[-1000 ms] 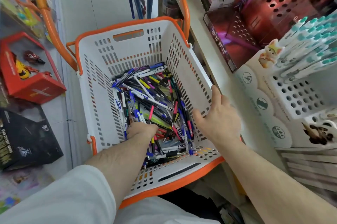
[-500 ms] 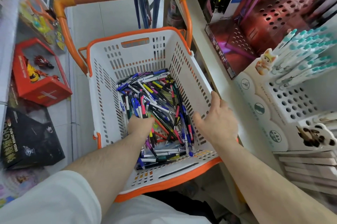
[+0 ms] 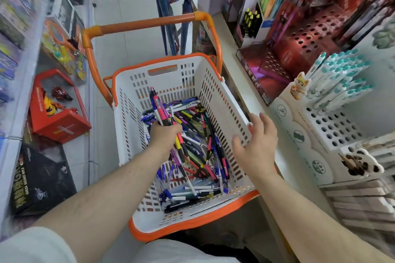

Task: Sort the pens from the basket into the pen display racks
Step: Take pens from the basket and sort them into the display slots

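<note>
A white basket (image 3: 215, 83) with orange rim and handle stands in front of me, with several mixed pens (image 3: 205, 147) piled on its bottom. My left hand (image 3: 163, 136) is inside the basket and grips a bundle of pens (image 3: 159, 108), pink and black ones sticking up above the fist. My right hand (image 3: 257, 145) holds the basket's right rim, thumb inside and fingers over the edge. A white pen rack (image 3: 333, 126) with round holes holds teal-capped pens (image 3: 335, 78) on the right. A red pen rack (image 3: 303, 46) stands farther back.
A shelf edge (image 3: 241, 83) runs along the basket's right side. Yellow-tipped markers (image 3: 251, 19) stand in a box at the back of the shelf. On the left, a red toy box (image 3: 57, 123) and a black box (image 3: 40, 179) sit on low shelving. Umbrellas (image 3: 168, 16) stand behind the basket.
My left hand has closed round a bundle of pens and lifted it off the pile, toward the basket's far left. My right hand stays on the rim. The view has tilted up.
</note>
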`<action>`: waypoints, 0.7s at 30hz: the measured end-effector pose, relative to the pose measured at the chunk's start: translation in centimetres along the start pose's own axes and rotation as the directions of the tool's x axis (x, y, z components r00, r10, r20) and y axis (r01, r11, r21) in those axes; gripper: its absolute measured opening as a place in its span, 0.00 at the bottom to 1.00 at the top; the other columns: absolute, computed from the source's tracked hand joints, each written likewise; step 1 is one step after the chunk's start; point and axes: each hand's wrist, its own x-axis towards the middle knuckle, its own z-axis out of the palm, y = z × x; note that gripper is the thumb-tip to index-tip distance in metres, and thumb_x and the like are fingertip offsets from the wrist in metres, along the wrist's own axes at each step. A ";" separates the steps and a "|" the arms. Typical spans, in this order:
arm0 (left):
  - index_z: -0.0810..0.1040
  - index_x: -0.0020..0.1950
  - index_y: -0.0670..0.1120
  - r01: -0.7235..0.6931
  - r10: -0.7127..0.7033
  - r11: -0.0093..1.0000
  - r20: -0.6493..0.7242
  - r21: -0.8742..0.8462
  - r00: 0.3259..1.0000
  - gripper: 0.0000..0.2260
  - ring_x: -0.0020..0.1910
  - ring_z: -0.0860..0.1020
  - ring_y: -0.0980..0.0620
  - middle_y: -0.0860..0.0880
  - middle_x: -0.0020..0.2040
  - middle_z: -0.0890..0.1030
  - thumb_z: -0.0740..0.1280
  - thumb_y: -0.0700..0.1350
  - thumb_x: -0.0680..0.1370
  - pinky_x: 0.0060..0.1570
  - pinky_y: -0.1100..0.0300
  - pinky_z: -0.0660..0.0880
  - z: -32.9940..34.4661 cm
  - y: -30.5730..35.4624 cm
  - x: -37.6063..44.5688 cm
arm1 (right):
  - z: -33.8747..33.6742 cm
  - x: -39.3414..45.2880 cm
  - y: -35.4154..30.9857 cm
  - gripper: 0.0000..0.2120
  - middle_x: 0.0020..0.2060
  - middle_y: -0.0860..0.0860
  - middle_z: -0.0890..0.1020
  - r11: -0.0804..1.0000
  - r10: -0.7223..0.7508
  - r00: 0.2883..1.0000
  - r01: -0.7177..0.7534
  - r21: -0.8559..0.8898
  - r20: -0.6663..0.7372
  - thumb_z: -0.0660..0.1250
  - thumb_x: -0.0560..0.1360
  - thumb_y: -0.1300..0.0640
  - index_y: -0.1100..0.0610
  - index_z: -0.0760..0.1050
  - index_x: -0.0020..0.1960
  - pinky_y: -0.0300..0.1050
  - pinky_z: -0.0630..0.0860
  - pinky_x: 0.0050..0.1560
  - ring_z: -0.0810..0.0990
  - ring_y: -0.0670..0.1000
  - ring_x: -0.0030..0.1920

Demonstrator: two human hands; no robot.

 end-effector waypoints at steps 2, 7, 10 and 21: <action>0.67 0.32 0.45 -0.030 0.031 0.998 0.004 -0.056 1.000 0.14 0.33 0.69 0.50 0.49 0.32 0.69 0.69 0.31 0.69 0.37 0.58 0.66 -0.1 0.6 -0.1 | -0.5 -1.0 -1.7 0.23 0.65 0.47 0.70 0.973 0.012 0.998 0.002 0.232 -0.057 0.71 0.74 0.54 0.51 0.70 0.67 0.59 0.75 0.64 0.67 0.49 0.69; 0.77 0.37 0.44 -0.116 0.134 0.964 0.061 -0.238 0.989 0.07 0.39 0.74 0.45 0.45 0.37 0.74 0.71 0.34 0.66 0.43 0.50 0.72 0.5 3.1 -1.6 | -0.5 -2.8 -7.2 0.04 0.54 0.50 0.78 0.371 0.516 0.618 -0.786 0.495 0.593 0.65 0.80 0.51 0.48 0.73 0.55 0.47 0.71 0.59 0.75 0.48 0.58; 0.82 0.33 0.51 -0.160 0.206 0.938 0.121 -0.308 0.971 0.08 0.38 0.77 0.44 0.48 0.35 0.79 0.71 0.38 0.62 0.43 0.49 0.76 0.9 4.4 -3.2 | 0.8 -3.2 -7.4 0.28 0.65 0.65 0.72 -0.175 0.368 0.249 -0.928 0.330 0.896 0.62 0.81 0.44 0.62 0.65 0.72 0.56 0.69 0.67 0.74 0.62 0.65; 0.83 0.37 0.55 -0.363 0.433 0.883 0.217 -0.298 0.875 0.12 0.44 0.81 0.43 0.50 0.37 0.81 0.71 0.37 0.67 0.53 0.37 0.79 0.8 5.9 -5.9 | 2.2 -1.7 -8.1 0.30 0.59 0.66 0.79 -0.356 0.262 0.342 -0.835 0.420 0.902 0.67 0.76 0.40 0.66 0.77 0.62 0.58 0.76 0.62 0.80 0.63 0.59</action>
